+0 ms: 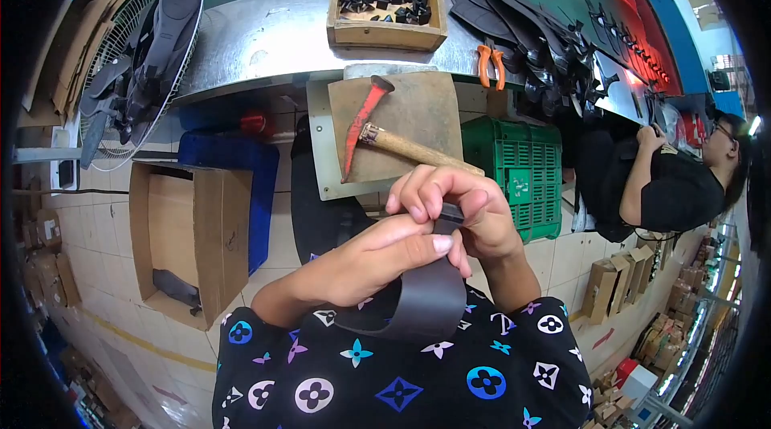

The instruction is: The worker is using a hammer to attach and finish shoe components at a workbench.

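Close in front of my body, my left hand (377, 256) grips a dark, curved shoe sole (430, 300), thumb laid along its upper end. My right hand (470, 208) comes in from the right, fingers bent round a small black block (448, 218) that looks like a shoe heel. It meets the sole's upper end; whether the two are joined is hidden by fingers. Just beyond the hands, a hammer (409, 146) with a red head and wooden handle lies on a brown pad (434, 104). Farther off, a wooden box (385, 37) holds several small black heels.
Orange-handled pliers (491, 67) and heeled soles (538, 31) lie on the metal bench (265, 35). A white wire basket (136, 67) of soles stands left, above a cardboard box (221, 228). Right are a green crate (522, 172) and a seated person (675, 180).
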